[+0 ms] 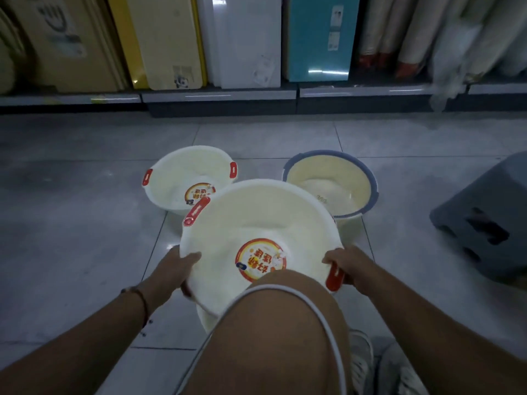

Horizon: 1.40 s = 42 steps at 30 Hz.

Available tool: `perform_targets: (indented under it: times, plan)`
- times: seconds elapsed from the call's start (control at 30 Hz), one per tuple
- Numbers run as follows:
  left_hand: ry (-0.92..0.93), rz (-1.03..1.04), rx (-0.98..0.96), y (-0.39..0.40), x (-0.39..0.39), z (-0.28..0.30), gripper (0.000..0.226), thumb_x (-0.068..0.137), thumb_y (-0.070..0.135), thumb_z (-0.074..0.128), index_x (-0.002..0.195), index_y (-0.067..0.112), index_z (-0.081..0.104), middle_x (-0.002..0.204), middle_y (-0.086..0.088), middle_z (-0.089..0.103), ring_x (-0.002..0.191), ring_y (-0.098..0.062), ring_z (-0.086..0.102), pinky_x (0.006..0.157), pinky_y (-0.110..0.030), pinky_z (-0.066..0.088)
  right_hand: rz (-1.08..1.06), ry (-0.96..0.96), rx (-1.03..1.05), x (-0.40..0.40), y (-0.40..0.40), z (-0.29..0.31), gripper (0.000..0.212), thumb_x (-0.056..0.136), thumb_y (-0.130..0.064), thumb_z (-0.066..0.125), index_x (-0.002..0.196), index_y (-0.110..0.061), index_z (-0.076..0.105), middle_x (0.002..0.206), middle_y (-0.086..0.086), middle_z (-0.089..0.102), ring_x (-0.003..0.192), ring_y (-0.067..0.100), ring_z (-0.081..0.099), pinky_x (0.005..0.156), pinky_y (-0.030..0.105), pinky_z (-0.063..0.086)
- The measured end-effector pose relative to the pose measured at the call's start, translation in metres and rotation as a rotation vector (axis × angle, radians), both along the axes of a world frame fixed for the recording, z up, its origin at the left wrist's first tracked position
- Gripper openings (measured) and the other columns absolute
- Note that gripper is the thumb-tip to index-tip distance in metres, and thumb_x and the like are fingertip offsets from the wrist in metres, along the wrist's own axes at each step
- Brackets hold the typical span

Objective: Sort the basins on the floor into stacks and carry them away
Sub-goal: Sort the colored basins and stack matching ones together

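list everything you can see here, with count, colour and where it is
held basin: 1, white with red handles and a round red sticker, gripped in both hands above the floor
floor basin: 1, white with red handles, behind the held one to the left
blue-rimmed basin: 1, cream inside, back right on the floor
grey stool: 1, far right
boxes: several, brown, yellow, white and teal, upright on the low shelf
floor: grey tiles
left hand: 1, on the rim
right hand: 1, at the red handle
knee: 1, bare, centre foreground
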<state>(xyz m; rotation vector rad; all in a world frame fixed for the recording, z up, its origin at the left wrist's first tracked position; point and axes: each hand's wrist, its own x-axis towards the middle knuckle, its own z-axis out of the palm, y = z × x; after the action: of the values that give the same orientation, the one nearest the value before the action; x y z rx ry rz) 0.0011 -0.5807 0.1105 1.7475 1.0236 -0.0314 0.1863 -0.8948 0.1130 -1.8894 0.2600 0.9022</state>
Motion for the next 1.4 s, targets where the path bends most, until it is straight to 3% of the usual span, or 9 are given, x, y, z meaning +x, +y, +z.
perform_targets:
  times: [0.2,0.3,0.4,0.57,0.77,0.83,1.0,1.17,1.4]
  plan:
    - [0.182,-0.084,0.135,-0.008,-0.02,-0.048,0.028,0.099,0.027,0.055,0.115,0.005,0.059,0.096,-0.009,0.064,0.079,-0.019,0.06,0.053,-0.023,0.045,0.12,-0.066,-0.16,-0.02,-0.004,-0.054,0.032,0.082,-0.018,0.066,0.11,-0.005,0.058,0.098,0.013,0.062,0.09,0.026,0.061,0.08,0.038,0.054]
    - [0.195,-0.137,0.134,-0.016,-0.027,-0.07,0.029,0.097,0.026,0.057,0.117,0.005,0.06,0.103,-0.01,0.065,0.088,-0.022,0.063,0.064,-0.025,0.052,0.31,-0.178,-0.347,-0.027,-0.007,-0.073,0.035,0.082,-0.024,0.063,0.113,-0.009,0.06,0.097,0.007,0.064,0.088,0.022,0.062,0.08,0.033,0.053]
    - [0.235,-0.143,0.132,-0.023,-0.03,-0.088,0.029,0.096,0.024,0.06,0.121,0.009,0.056,0.108,-0.004,0.058,0.104,-0.025,0.057,0.086,-0.034,0.046,0.382,-0.156,-0.298,-0.035,-0.01,-0.087,0.034,0.09,-0.014,0.058,0.123,-0.01,0.051,0.108,0.009,0.06,0.099,0.024,0.059,0.082,0.033,0.049]
    - [0.276,-0.147,0.074,-0.021,-0.02,-0.108,0.037,0.098,0.021,0.056,0.132,0.007,0.053,0.12,-0.015,0.061,0.101,-0.024,0.054,0.082,-0.033,0.043,0.35,-0.225,-0.26,-0.023,-0.001,-0.108,0.045,0.087,-0.001,0.048,0.128,-0.019,0.041,0.097,0.003,0.057,0.085,0.017,0.057,0.062,0.023,0.042]
    - [0.28,-0.156,0.08,0.007,0.026,-0.108,0.043,0.101,0.032,0.049,0.141,0.019,0.041,0.119,-0.009,0.06,0.105,-0.033,0.06,0.076,-0.04,0.056,0.423,-0.321,-0.272,0.027,0.024,-0.116,0.057,0.091,-0.012,0.052,0.142,-0.024,0.03,0.115,0.006,0.059,0.1,0.022,0.058,0.089,0.039,0.051]
    - [0.34,-0.266,0.145,0.015,0.041,-0.101,0.052,0.101,0.037,0.045,0.148,0.021,0.03,0.124,-0.008,0.058,0.113,-0.036,0.057,0.089,-0.047,0.054,0.458,-0.36,-0.344,0.044,0.032,-0.114,0.055,0.092,-0.016,0.054,0.141,-0.022,0.031,0.121,0.006,0.058,0.106,0.024,0.057,0.092,0.039,0.047]
    - [0.652,-0.587,0.434,0.036,0.075,-0.068,0.065,0.102,0.051,0.028,0.156,0.017,0.013,0.151,-0.016,0.041,0.134,-0.034,0.045,0.111,-0.043,0.037,0.703,-0.578,-0.58,0.059,0.037,-0.085,0.075,0.093,-0.039,0.055,0.153,-0.017,0.015,0.152,0.008,0.035,0.136,0.031,0.038,0.11,0.048,0.037]
    - [0.377,-0.724,0.636,0.031,0.082,0.024,0.058,0.102,0.037,0.044,0.153,0.016,0.026,0.155,-0.01,0.035,0.137,-0.028,0.042,0.107,-0.041,0.037,0.928,-0.726,-0.612,0.052,0.061,-0.014,0.077,0.095,-0.053,0.043,0.155,-0.022,0.005,0.163,0.005,0.01,0.148,0.032,0.016,0.118,0.048,0.019]
    - [0.388,-0.677,0.898,0.05,0.054,0.139,0.07,0.099,0.054,0.04,0.157,0.03,0.009,0.164,-0.008,0.012,0.145,-0.031,0.03,0.114,-0.044,0.031,1.068,-1.012,-0.578,0.017,0.134,0.104,0.073,0.096,-0.058,0.036,0.155,-0.023,0.01,0.163,0.005,0.01,0.149,0.032,0.009,0.119,0.047,0.013]
